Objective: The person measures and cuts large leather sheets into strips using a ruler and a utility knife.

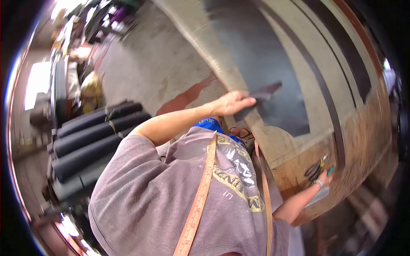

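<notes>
My left hand point(235, 102) reaches across my body to the table's near edge. Its fingers are closed on a dark piece of sheet material point(267, 90), which looks like leather or vinyl and sticks out past the hand. Beneath that piece lies a large dark sheet point(260, 55) on the table. At the right, my right hand point(326, 179) is low over the bare wood, closed around a small teal object point(330, 171) whose kind I cannot make out. Beside it lies a black-handled tool point(314, 170), perhaps scissors, with a bit of yellow near it.
Long dark strips point(316, 72) run along the wooden table point(367, 132). A tape measure point(199, 200) hangs over my grey shirt. Dark rolls of material point(94, 145) are stacked at the left on the floor side. Cluttered goods point(111, 21) stand at the upper left.
</notes>
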A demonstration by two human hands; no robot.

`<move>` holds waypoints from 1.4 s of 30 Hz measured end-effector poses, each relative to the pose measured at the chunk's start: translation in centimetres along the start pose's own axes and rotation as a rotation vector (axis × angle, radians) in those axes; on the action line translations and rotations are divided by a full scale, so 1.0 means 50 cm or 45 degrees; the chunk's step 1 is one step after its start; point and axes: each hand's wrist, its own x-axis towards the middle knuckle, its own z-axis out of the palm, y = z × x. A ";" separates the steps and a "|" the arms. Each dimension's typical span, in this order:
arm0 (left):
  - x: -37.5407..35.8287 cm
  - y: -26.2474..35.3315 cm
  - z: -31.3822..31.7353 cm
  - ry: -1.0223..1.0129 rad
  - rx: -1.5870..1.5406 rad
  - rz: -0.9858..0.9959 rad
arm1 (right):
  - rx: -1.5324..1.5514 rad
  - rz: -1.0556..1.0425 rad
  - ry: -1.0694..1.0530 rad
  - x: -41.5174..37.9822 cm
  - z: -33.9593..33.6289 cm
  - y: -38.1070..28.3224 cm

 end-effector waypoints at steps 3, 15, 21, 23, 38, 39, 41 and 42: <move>-0.071 -0.110 -0.083 0.408 -0.432 0.091 | -0.029 0.133 -0.092 0.035 0.027 0.005; -0.264 -0.381 -0.286 0.802 -0.910 0.153 | 0.092 -0.294 0.116 -0.145 -0.073 -0.186; -0.491 -0.631 -0.435 1.028 -0.626 0.225 | 0.500 -1.177 -0.119 -0.571 0.051 -0.493; -0.635 -0.699 -0.465 1.357 -0.488 0.184 | 0.747 -0.978 -0.673 -0.766 0.130 -0.621; -1.418 -1.142 0.329 2.582 -0.818 -2.317 | 0.363 -1.866 -1.621 -1.315 0.249 -1.347; -1.389 -1.122 0.320 2.365 -0.796 -2.573 | 0.352 -1.890 -1.615 -1.319 0.256 -1.364; -1.365 -1.045 0.217 2.518 -0.723 -2.495 | 0.369 -1.991 -1.614 -1.318 0.267 -1.371; -1.338 -1.006 0.151 2.573 -0.702 -2.409 | 0.403 -2.005 -1.584 -1.338 0.237 -1.348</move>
